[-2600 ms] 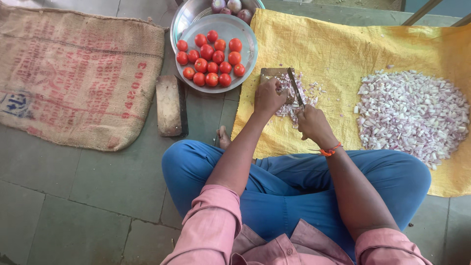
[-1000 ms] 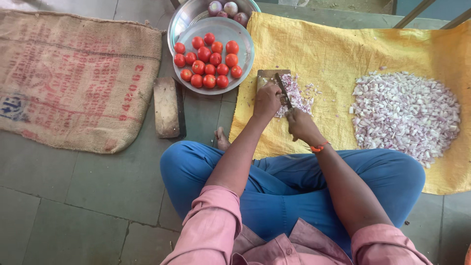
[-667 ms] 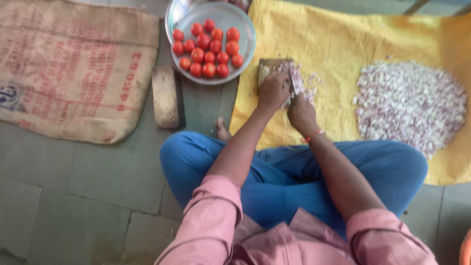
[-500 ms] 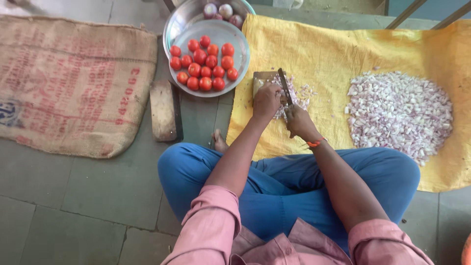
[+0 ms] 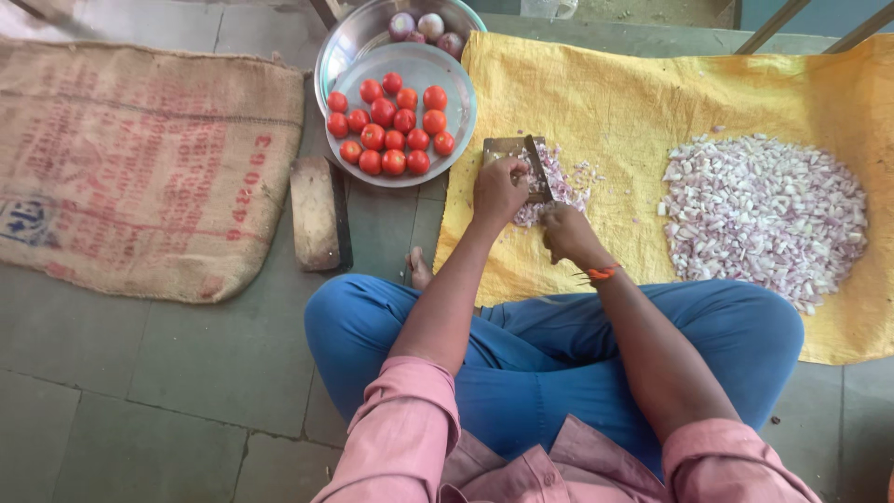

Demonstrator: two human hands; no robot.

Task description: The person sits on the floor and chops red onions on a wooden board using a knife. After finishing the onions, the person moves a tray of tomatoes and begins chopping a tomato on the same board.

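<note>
chopped onion (image 5: pixel 551 183) | on small wooden board (image 5: pixel 507 149), left of big chopped heap (image 5: pixel 765 216) on yellow cloth (image 5: pixel 596 84) | likely light, wet, slippery, crumbly; best pinned from above | left hand (image 5: pixel 498 189) curled, pressing it | right hand (image 5: pixel 568 233) closed on knife (image 5: pixel 537 168)

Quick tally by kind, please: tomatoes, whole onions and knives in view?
Tomatoes: 17
Whole onions: 3 showing, others may be hidden
Knife: 1
Total: 21
</note>
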